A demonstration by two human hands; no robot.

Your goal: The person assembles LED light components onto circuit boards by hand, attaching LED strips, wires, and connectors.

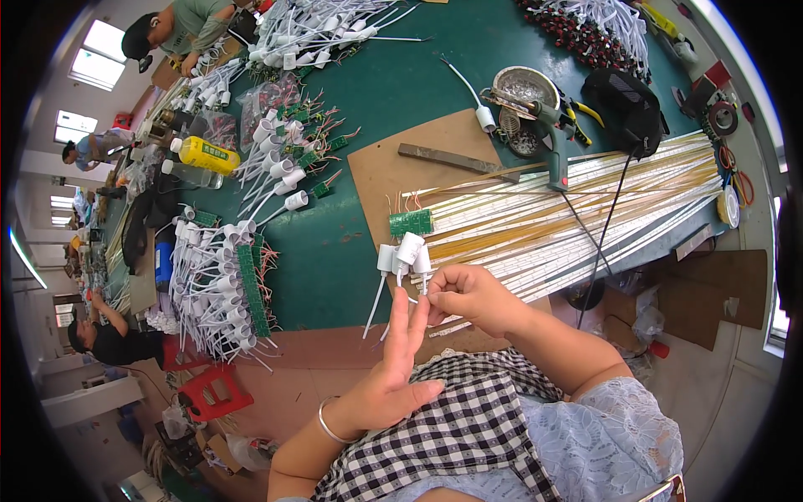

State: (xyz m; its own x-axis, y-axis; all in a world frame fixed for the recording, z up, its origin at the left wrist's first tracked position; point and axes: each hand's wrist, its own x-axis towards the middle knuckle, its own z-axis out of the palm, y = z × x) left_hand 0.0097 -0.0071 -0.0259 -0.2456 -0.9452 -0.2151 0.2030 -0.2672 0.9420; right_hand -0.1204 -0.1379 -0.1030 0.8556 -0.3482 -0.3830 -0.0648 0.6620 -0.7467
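Right hand [467, 294] pinches thin leads below a cluster of small white plastic caps [403, 253] just above the open, splay-fingered left hand [393, 368]; likely light, leads flimsy — grip cap bodies.

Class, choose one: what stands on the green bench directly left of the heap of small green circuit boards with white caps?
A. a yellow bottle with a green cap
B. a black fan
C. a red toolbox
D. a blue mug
A: a yellow bottle with a green cap lies beside that heap on the green bench.
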